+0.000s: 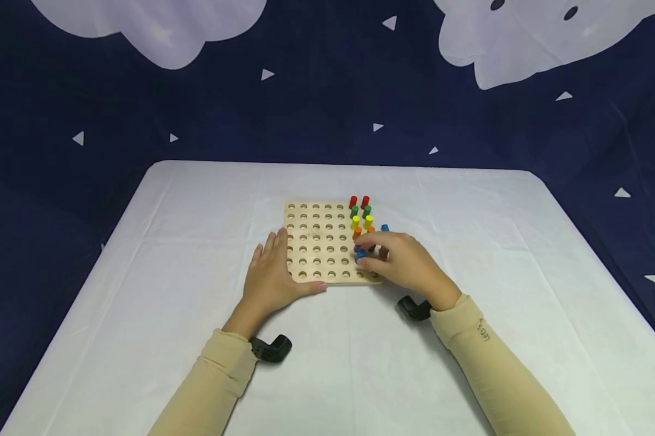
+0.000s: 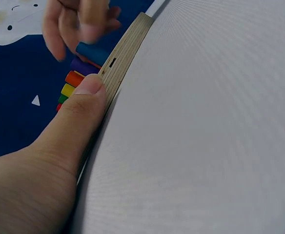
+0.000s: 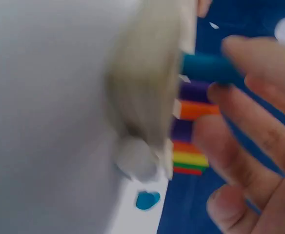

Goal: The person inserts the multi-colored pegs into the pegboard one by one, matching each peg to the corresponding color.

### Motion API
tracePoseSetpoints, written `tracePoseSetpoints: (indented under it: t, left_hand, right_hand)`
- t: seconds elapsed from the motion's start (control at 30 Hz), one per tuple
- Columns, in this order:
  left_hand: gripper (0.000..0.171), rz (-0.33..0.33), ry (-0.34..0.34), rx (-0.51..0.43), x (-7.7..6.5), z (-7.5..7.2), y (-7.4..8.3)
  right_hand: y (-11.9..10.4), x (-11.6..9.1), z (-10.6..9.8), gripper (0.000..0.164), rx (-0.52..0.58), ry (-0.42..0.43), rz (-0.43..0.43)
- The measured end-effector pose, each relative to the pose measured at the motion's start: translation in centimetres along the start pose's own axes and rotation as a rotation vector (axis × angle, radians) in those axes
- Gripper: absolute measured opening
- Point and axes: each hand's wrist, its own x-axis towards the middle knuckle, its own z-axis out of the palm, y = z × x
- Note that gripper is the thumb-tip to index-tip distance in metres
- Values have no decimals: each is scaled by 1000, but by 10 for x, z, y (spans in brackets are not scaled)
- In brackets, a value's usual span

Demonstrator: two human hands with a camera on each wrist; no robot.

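A wooden pegboard (image 1: 316, 244) with rows of round holes lies on the table. My left hand (image 1: 272, 272) rests at its front left corner, fingers straight along the left side and thumb against the front edge. At the front right, my right hand (image 1: 406, 260) pinches a blue peg (image 3: 208, 68) between thumb and index finger; the peg stands upright at the board. Behind it rise two columns of pegs: red (image 1: 353, 201), green (image 1: 354, 212), yellow (image 1: 355, 222), orange (image 1: 357, 233) and purple, the last partly hidden by the right fingers.
Beyond the board's right side is another blue peg (image 1: 385, 227), partly behind the right hand. A white cloth covers the table (image 1: 196, 200). Dark blue fabric (image 1: 316, 109) with white clouds and triangles hangs behind it. Each wrist wears a black device (image 1: 272, 349).
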Motion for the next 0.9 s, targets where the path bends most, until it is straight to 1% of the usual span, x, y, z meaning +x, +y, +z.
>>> tracePoseSetpoints:
  t: [0.07, 0.1, 0.17, 0.2, 0.27, 0.3, 0.37, 0.43, 0.53, 0.6, 0.7, 0.83, 0.9]
  left_hand:
    - [145, 0, 3, -2, 0, 0, 0]
    - [145, 0, 5, -4, 0, 0, 1]
    - [146, 1, 7, -4, 0, 0, 1]
    - [146, 1, 8, -4, 1, 0, 1]
    - [146, -1, 7, -5, 0, 0, 1]
    - [146, -1, 5, -6, 0, 0, 1]
    - [146, 0, 2, -9, 0, 1, 1]
    - [145, 1, 0, -11, 0, 1, 1]
    - [145, 4, -1, -12, 0, 2, 2]
    - [145, 3, 1, -12, 0, 2, 2]
    - [145, 4, 2, -10, 0, 3, 2]
    - [144, 3, 4, -4, 0, 3, 1]
    - [144, -1, 6, -4, -1, 2, 1]
  right_hand:
    - [5, 2, -9, 26, 48, 67, 22]
    - [10, 3, -13, 26, 60, 95, 49]
    - [21, 8, -21, 30, 56, 115, 124]
    - [28, 11, -23, 33, 40, 105, 177]
    - [39, 16, -24, 39, -12, 34, 264]
    - [45, 18, -24, 43, -28, -13, 296]
    - [52, 20, -21, 46, -53, -88, 334]
    - [57, 21, -19, 47, -71, -138, 340]
    - [59, 22, -17, 44, -84, -160, 329]
    - [59, 21, -17, 42, -89, -156, 318]
    - [59, 19, -17, 40, -85, -139, 328]
    - [59, 15, -17, 37, -43, -103, 351]
    - [60, 13, -16, 37, -12, -79, 342]
